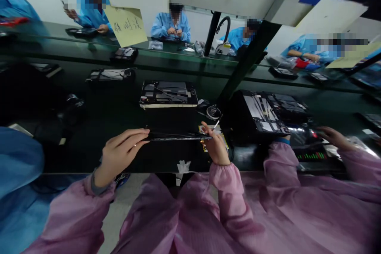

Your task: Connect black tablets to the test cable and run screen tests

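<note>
Just above the bench edge, a thin dark panel is held nearly edge-on, so its face is mostly hidden. My left hand pinches its left end between fingers and thumb. At the other end, my right hand grips the panel. A slim white stick also sticks up from the fingers of that hand; its kind is unclear. Behind the right hand lies a yellow-edged card. Beyond the panel sits a stack of dark flat devices with grey parts and cables showing.
A second stack of devices stands to the right, near a co-worker's hands in pink sleeves. A round coiled item lies behind my right hand. White tape scraps hang at the bench edge. A blue-clad person is close at left.
</note>
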A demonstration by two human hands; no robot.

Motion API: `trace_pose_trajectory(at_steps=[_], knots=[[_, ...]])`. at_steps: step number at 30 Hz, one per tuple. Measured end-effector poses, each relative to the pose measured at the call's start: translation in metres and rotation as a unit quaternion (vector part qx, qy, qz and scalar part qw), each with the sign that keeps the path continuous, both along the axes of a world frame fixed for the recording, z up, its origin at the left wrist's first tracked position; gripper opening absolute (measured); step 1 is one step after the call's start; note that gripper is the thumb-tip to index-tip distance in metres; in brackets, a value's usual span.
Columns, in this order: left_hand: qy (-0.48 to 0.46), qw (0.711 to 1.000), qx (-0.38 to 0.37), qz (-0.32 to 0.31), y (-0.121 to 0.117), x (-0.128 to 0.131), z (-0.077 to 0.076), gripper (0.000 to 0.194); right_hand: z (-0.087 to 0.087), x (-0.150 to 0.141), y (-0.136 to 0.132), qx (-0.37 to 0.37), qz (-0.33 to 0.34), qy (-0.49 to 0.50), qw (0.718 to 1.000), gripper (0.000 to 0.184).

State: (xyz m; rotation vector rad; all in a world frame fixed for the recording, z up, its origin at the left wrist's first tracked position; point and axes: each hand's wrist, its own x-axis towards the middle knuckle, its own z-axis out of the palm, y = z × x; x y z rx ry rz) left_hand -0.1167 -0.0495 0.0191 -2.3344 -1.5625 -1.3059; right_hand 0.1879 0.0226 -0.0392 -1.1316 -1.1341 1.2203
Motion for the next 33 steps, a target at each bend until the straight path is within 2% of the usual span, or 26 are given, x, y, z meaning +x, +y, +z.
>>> trace_pose_trajectory(at_steps=[2,3,5,7,9,11,12,13,15,17,18,20,21,24,26,28,31,33], knots=[[-0.03,0.998,-0.036,0.034,0.007,-0.007,0.015,0.011,0.01,0.001,-0.001,0.039,-0.016,0.037,0.998,0.026],[-0.061,0.994,-0.065,0.057,0.011,-0.011,0.018,0.014,0.013,0.001,-0.002,0.055,-0.027,0.053,0.997,0.024],[-0.137,0.975,-0.149,0.088,0.021,-0.021,0.012,0.024,0.012,-0.001,-0.005,0.063,-0.043,0.063,0.995,0.023],[-0.217,0.938,-0.259,0.082,0.032,-0.029,-0.009,0.029,0.001,-0.005,-0.007,0.043,-0.051,0.045,0.997,0.024],[-0.289,0.882,-0.369,0.058,0.044,-0.032,-0.037,0.032,-0.018,-0.01,-0.004,0.01,-0.072,-0.013,0.997,0.029],[-0.334,0.833,-0.438,0.057,0.056,-0.03,-0.064,0.036,-0.039,-0.014,0.0,-0.012,-0.105,-0.098,0.99,0.037],[-0.337,0.825,-0.447,0.075,0.063,-0.027,-0.075,0.039,-0.048,-0.016,0.003,-0.018,-0.118,-0.135,0.984,0.04],[-0.327,0.832,-0.437,0.102,0.069,-0.025,-0.084,0.042,-0.055,-0.018,0.005,-0.02,-0.126,-0.165,0.978,0.042],[-0.281,0.875,-0.362,0.155,0.077,-0.021,-0.094,0.051,-0.063,-0.02,0.008,-0.019,-0.135,-0.195,0.971,0.04],[-0.243,0.915,-0.264,0.186,0.075,-0.02,-0.1,0.063,-0.064,-0.019,0.008,-0.009,-0.141,-0.224,0.964,0.037],[-0.237,0.923,-0.24,0.187,0.069,-0.021,-0.102,0.068,-0.063,-0.018,0.008,-0.001,-0.139,-0.247,0.959,0.035],[-0.233,0.921,-0.263,0.167,0.046,-0.025,-0.106,0.073,-0.061,-0.016,0.007,0.016,-0.122,-0.308,0.944,0.034],[-0.222,0.914,-0.306,0.144,0.031,-0.027,-0.109,0.073,-0.06,-0.014,0.007,0.021,-0.111,-0.342,0.933,0.033],[-0.085,0.916,-0.386,0.067,-0.012,-0.03,-0.118,0.079,-0.058,-0.01,0.012,0.021,-0.086,-0.431,0.898,0.03],[-0.011,0.927,-0.371,0.057,-0.027,-0.03,-0.123,0.076,-0.055,-0.009,0.017,0.024,-0.07,-0.469,0.88,0.028],[0.027,0.944,-0.323,0.055,-0.03,-0.03,-0.126,0.068,-0.051,-0.01,0.02,0.029,-0.052,-0.482,0.874,0.026],[0.063,0.961,-0.268,0.041,-0.029,-0.035,-0.13,0.063,-0.044,-0.013,0.019,0.033,-0.034,-0.466,0.884,0.021],[0.087,0.959,-0.267,0.047,-0.035,-0.041,-0.133,0.061,-0.042,-0.015,0.015,0.025,-0.025,-0.439,0.898,0.02]])
